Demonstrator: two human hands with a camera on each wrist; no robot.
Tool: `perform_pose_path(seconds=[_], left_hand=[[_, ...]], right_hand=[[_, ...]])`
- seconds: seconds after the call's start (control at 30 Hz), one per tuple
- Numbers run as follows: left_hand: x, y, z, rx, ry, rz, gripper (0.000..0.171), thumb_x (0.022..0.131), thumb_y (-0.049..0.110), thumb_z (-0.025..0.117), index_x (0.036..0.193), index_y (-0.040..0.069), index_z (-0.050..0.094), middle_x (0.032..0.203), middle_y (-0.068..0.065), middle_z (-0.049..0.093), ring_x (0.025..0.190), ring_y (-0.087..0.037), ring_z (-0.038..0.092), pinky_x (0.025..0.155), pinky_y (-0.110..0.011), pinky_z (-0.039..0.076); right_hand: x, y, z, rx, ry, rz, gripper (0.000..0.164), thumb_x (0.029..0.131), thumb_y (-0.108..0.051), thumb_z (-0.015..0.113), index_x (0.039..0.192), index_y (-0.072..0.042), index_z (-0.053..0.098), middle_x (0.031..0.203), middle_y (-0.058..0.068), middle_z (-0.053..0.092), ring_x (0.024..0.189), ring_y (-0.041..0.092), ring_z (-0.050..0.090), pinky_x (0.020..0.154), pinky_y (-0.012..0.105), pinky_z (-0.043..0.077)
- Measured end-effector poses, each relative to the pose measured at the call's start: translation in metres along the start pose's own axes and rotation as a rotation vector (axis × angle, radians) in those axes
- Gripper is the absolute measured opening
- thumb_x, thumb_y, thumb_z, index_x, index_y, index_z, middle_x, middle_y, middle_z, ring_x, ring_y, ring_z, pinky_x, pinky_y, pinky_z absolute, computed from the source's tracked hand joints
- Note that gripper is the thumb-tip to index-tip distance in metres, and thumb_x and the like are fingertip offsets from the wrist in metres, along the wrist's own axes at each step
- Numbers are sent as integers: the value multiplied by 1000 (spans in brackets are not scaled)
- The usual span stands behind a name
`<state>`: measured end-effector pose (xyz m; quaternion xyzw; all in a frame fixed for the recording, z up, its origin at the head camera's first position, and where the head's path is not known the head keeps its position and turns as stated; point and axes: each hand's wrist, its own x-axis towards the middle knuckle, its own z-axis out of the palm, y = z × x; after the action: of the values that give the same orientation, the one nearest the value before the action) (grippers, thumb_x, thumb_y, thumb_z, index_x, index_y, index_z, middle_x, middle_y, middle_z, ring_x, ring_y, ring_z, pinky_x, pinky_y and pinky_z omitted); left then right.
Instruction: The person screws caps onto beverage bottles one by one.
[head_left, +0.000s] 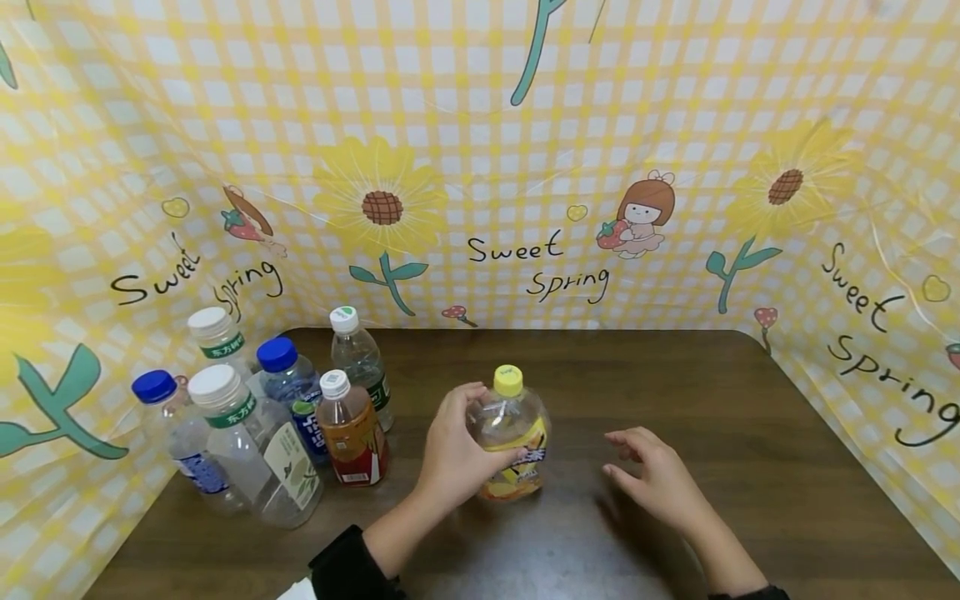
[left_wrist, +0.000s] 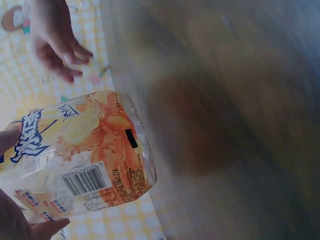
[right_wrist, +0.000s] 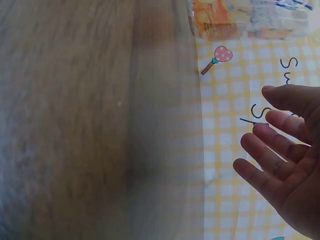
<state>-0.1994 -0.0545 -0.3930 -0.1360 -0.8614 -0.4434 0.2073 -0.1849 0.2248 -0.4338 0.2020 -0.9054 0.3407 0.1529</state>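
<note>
In the head view my left hand point(head_left: 463, 450) grips a clear plastic bottle point(head_left: 512, 429) with a yellow cap point(head_left: 508, 380) and a yellow-orange label, thumb across the front and fingers round the far side. The left wrist view shows its orange label and barcode point(left_wrist: 86, 180) close up, with the thumb and fingertips at the bottle's sides. To the right of the bottle, my right hand point(head_left: 654, 477) hovers over the table with loosely bent fingers and holds nothing. The right wrist view shows that hand point(right_wrist: 285, 155) apart from the bottle.
On the left stand several capped bottles: a brown-red labelled one point(head_left: 352, 433), a blue-capped one point(head_left: 292, 392), a white-capped clear one point(head_left: 255, 450) and a green-labelled one point(head_left: 362, 358) among them. The brown table point(head_left: 637, 375) meets a yellow checked cloth point(head_left: 480, 167) behind it.
</note>
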Motion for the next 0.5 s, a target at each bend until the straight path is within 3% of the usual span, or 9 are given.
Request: perform_pose_path(seconds=[0.17,0.37,0.5], left_hand=[[13,-19,-8,88,128,-42,83,60,30,94,126,5,50,114,-10,56,102,-25,57,84,-42,53],[33,-42,-15,204,331,-65,82,61,29,94,126,4,50,120,-18,54,110,-35,54,90,-52,48],[41,-53,-17,272,412,-85,79,65,27,92,126,3,49,123,-20,50,113,-38,51,91,-54,46]], right_hand=[[-2,0,-2,8,-8,16,39,78,0,79,115,0,64,110,11,64,91,22,62,81,37,55],[-3,1,0,2,-3,18,40,78,0,79,115,0,64,108,11,64,89,21,62,80,38,55],[-5,2,1,7,-13,29,40,78,0,79,115,0,64,108,11,63,89,22,61,79,39,55]])
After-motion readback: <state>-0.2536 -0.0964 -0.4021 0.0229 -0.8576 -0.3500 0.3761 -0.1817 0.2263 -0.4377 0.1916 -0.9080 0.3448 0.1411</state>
